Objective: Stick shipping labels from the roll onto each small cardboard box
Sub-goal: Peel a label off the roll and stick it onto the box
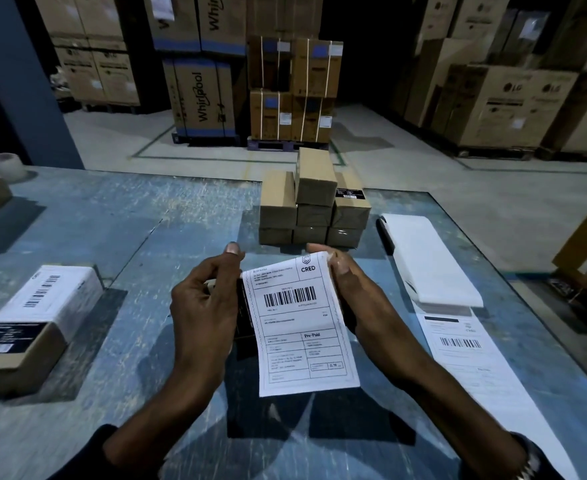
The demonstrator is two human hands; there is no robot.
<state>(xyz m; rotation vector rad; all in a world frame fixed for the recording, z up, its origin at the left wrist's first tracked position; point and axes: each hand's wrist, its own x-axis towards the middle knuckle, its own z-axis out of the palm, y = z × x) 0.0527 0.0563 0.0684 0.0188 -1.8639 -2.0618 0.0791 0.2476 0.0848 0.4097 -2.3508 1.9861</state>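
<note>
White printed shipping label (302, 323) hangs over a small dark-ended cardboard box (241, 306), mid-air above the scuffed blue table (112, 220). Left hand (205, 306) grips the box; right hand (350, 285) pinches the label's top corner. Brown box stack (312, 209) behind, label roll (430, 258) right.

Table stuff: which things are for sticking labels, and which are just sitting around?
For the job:
- label, held by left hand and right hand
- small dark box behind it
- stack of small boxes
- label roll
- labelled box

Just around:
- big cartons on the floor
- tape roll
</note>
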